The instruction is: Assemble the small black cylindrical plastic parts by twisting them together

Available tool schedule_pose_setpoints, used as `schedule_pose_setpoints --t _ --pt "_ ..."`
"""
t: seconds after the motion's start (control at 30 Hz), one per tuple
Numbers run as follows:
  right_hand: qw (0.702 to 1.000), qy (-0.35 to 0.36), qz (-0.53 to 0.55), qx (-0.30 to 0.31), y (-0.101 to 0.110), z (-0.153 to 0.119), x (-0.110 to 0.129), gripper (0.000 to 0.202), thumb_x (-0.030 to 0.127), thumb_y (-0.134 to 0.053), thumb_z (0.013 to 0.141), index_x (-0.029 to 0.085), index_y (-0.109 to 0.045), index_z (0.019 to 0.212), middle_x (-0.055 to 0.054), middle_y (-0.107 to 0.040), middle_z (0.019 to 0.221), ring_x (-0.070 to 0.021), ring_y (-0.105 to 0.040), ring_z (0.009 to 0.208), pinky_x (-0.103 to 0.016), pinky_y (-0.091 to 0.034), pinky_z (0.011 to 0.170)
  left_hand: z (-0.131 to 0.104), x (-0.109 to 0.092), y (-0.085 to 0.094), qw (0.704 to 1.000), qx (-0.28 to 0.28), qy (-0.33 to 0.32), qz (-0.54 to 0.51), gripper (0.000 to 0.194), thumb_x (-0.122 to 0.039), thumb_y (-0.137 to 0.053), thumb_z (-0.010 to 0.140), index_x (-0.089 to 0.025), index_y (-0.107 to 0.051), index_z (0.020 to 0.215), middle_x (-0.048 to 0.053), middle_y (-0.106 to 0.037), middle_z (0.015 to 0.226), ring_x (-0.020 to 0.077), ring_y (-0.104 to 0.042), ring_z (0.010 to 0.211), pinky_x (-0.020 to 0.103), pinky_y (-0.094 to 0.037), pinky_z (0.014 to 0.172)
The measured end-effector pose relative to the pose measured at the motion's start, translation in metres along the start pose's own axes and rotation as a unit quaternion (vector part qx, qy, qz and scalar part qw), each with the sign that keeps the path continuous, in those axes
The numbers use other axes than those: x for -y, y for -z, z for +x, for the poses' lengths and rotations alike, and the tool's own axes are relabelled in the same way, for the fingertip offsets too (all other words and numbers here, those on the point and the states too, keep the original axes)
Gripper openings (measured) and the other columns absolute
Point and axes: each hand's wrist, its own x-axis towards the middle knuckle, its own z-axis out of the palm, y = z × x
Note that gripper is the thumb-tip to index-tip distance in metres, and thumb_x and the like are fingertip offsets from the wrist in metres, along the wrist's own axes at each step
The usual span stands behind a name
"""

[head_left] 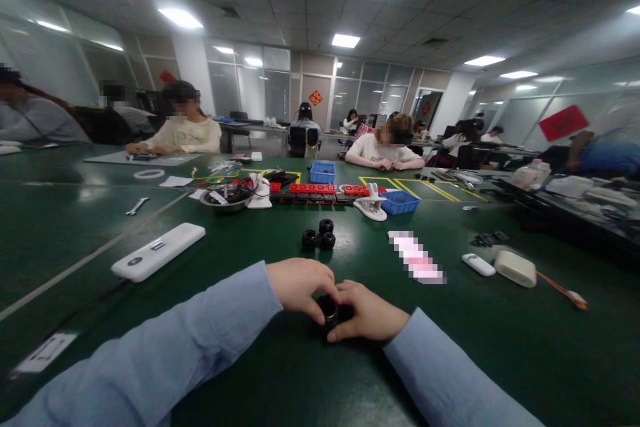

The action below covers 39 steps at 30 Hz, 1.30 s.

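Observation:
My left hand (303, 285) and my right hand (367, 312) come together over the near middle of the green table. Between their curved fingers is a small black round part (329, 310) with a shiny rim, gripped from both sides. Its lower part is dark, and I cannot make out its exact kind. Just beyond my hands, black wheel-like parts (310, 239) are grouped together, one of them apparently on top of or behind the others.
Left lies a white power bank (159, 252) and a wrench (137, 206). Right are a blurred pink card (417, 257), a white mouse-like item (479, 265) and a cream case (515, 268). Farther back stand a metal bowl (225, 203), blue bins (400, 202) and red parts (313, 189). People sit beyond.

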Motion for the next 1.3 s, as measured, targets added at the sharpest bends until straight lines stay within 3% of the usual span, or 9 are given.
schedule_pose_setpoints --t 0.3,0.57,0.83,1.07,1.3 --pt "1.000 0.011 -0.009 -0.011 0.000 0.001 0.002 0.039 0.043 -0.075 0.061 0.022 -0.068 0.093 -0.002 -0.061 0.089 -0.0199 -0.054 0.085 -0.030 -0.040 0.075 -0.001 -0.011 -0.002 0.997 -0.020 0.058 0.044 0.039 -0.037 -0.070 0.069 -0.028 -0.063 0.107 0.002 -0.062 0.094 0.0181 -0.059 0.086 0.023 -0.043 0.066" --pt "1.000 0.003 -0.018 -0.009 -0.003 0.002 -0.001 0.039 0.045 -0.075 0.061 0.020 -0.067 0.089 -0.002 -0.060 0.087 -0.0193 -0.052 0.084 -0.029 -0.039 0.074 -0.003 -0.023 -0.007 0.988 -0.054 0.122 0.079 0.034 -0.044 -0.067 0.069 -0.021 -0.067 0.094 0.004 -0.066 0.087 0.0214 -0.062 0.083 0.026 -0.045 0.067" --pt "1.000 -0.002 -0.016 -0.015 -0.003 0.002 -0.001 0.036 0.044 -0.076 0.060 0.017 -0.066 0.082 -0.002 -0.060 0.083 -0.0183 -0.052 0.080 -0.028 -0.038 0.073 0.003 -0.040 -0.010 0.971 -0.048 0.196 0.131 0.041 -0.051 -0.063 0.071 -0.012 -0.068 0.080 0.010 -0.066 0.079 0.0270 -0.063 0.075 0.031 -0.046 0.062" --pt "1.000 0.002 -0.023 -0.008 -0.003 0.003 -0.001 0.035 0.045 -0.074 0.061 0.019 -0.067 0.084 -0.002 -0.061 0.084 -0.0188 -0.053 0.080 -0.030 -0.038 0.075 0.006 -0.041 -0.019 0.961 -0.087 0.218 0.143 0.052 -0.062 -0.051 0.075 -0.012 -0.067 0.072 0.010 -0.063 0.070 0.0237 -0.063 0.068 0.029 -0.044 0.060" --pt "1.000 0.002 -0.020 -0.010 -0.003 0.003 0.000 0.035 0.046 -0.074 0.062 0.020 -0.067 0.084 -0.002 -0.062 0.086 -0.0205 -0.053 0.083 -0.031 -0.039 0.077 0.013 -0.041 -0.024 0.953 -0.093 0.258 0.132 0.063 -0.067 -0.039 0.078 -0.011 -0.069 0.074 0.015 -0.065 0.075 0.0276 -0.063 0.071 0.033 -0.043 0.060"
